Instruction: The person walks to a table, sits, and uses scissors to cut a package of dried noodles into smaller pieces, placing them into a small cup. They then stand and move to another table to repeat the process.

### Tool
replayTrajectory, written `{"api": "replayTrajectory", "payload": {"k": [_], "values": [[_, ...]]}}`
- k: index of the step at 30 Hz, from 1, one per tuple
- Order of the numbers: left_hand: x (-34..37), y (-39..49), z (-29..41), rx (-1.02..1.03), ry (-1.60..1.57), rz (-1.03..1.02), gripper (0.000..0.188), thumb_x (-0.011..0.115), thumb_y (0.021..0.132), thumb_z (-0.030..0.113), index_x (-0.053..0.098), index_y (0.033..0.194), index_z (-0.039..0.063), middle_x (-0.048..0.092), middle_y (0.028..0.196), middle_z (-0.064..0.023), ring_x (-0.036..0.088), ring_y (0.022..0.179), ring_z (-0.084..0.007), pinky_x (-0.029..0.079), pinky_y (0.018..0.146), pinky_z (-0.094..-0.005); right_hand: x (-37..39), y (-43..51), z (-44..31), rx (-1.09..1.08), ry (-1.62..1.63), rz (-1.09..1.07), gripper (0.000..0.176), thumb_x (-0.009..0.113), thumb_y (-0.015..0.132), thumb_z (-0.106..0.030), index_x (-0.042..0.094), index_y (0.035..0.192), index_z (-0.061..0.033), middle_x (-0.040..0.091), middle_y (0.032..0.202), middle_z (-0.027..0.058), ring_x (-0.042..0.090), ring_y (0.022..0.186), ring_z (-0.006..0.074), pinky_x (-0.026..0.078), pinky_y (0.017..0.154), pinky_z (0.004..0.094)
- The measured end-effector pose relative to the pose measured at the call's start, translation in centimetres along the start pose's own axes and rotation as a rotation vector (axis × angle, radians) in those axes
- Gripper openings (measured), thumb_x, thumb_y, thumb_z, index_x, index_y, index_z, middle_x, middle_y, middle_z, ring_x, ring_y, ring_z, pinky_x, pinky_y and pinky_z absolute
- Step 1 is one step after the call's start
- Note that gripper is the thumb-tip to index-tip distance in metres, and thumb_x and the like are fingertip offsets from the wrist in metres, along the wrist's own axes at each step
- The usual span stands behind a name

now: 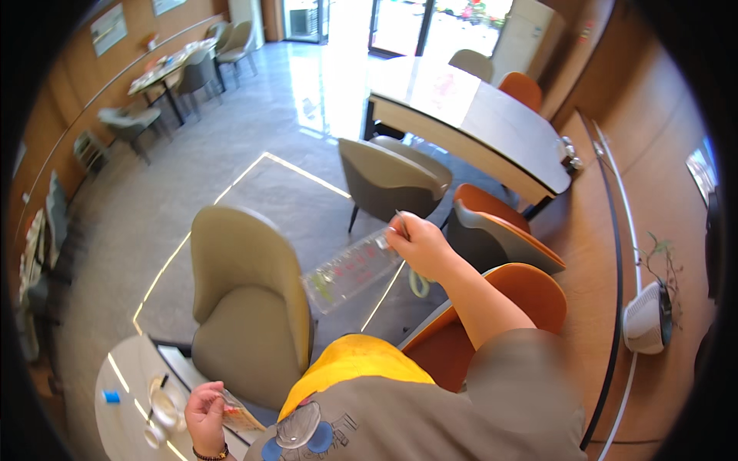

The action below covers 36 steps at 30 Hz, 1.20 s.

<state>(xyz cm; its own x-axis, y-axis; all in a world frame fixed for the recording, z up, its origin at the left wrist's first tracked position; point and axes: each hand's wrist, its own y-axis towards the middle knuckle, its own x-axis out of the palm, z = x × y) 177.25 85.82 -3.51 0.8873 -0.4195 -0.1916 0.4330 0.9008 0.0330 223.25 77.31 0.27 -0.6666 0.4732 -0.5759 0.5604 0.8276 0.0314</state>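
Observation:
My right hand is stretched out in front of me, its fingers closed on one end of a long clear plastic packet. The packet bears red writing and a green print. A thin dark metal piece sticks out of the same fist. Just below the fist shows a pale green loop, possibly a scissors handle; the grip hides any link between the two. Low on the left, my left hand pinches a second plastic packet with red and orange print, beside the near marble-look table.
Cups and a small blue object stand on the near table. A beige chair, another beige chair and orange chairs surround me. Ahead is a long table; a potted plant is at the right wall.

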Motion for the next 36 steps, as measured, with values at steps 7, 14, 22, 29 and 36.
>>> {"api": "replayTrajectory", "payload": {"k": [7, 14, 22, 29, 36], "values": [[7.9, 10.1, 1.6, -0.041, -0.133, -0.362, 0.003, 0.058, 0.083, -0.002, 0.059, 0.085, 0.000, 0.058, 0.103, -0.0125, 0.057, 0.079, -0.0124, 0.052, 0.067, -0.0247, -13.2, -5.1, 11.6, 0.323, -0.034, 0.294, 0.017, 0.060, 0.079, -0.017, 0.056, 0.085, -0.0016, 0.062, 0.070, 0.0071, 0.058, 0.066, 0.0162, 0.047, 0.063, 0.0301], [21.7, 21.1, 7.1, 0.068, -0.032, -0.654, 0.005, 0.065, 0.077, -0.002, 0.062, 0.081, 0.001, 0.061, 0.099, -0.0111, 0.057, 0.079, -0.0117, 0.047, 0.068, -0.0240, -23.0, -11.8, 22.1, 0.637, -0.470, 0.327, 0.013, 0.061, 0.076, -0.014, 0.057, 0.078, -0.0020, 0.062, 0.075, 0.0174, 0.061, 0.072, 0.0312, 0.049, 0.068, 0.0384], [36.9, 31.5, 12.1, 0.416, 0.150, -0.975, 0.007, 0.066, 0.077, 0.002, 0.062, 0.082, 0.003, 0.065, 0.094, -0.0105, 0.063, 0.085, -0.0203, 0.050, 0.072, -0.0290, -24.0, -16.4, 27.2, 0.856, -0.475, 0.527, 0.014, 0.061, 0.075, -0.015, 0.055, 0.075, -0.0015, 0.061, 0.076, 0.0197, 0.059, 0.076, 0.0378, 0.047, 0.071, 0.0440], [44.8, 36.3, 13.3, 0.482, 0.151, -1.218, 0.005, 0.064, 0.080, 0.003, 0.062, 0.084, 0.003, 0.065, 0.096, -0.0090, 0.062, 0.088, -0.0176, 0.050, 0.077, -0.0301, -26.4, -18.4, 33.2, 1.138, -0.056, 0.712, 0.012, 0.058, 0.079, -0.004, 0.047, 0.073, -0.0045, 0.057, 0.062, 0.0083, 0.054, 0.044, 0.0167, 0.046, 0.040, 0.0328], [54.7, 41.3, 14.5, 0.594, 0.052, -1.607, 0.012, 0.064, 0.082, 0.007, 0.064, 0.093, 0.004, 0.064, 0.087, -0.0070, 0.061, 0.086, -0.0182, 0.049, 0.076, -0.0290, -23.5, -15.8, 29.2, 1.289, -0.091, 0.913, 0.015, 0.045, 0.090, -0.012, 0.054, 0.085, -0.0006, 0.055, 0.057, 0.0135, 0.058, 0.047, 0.0212, 0.046, 0.042, 0.0376]]}}
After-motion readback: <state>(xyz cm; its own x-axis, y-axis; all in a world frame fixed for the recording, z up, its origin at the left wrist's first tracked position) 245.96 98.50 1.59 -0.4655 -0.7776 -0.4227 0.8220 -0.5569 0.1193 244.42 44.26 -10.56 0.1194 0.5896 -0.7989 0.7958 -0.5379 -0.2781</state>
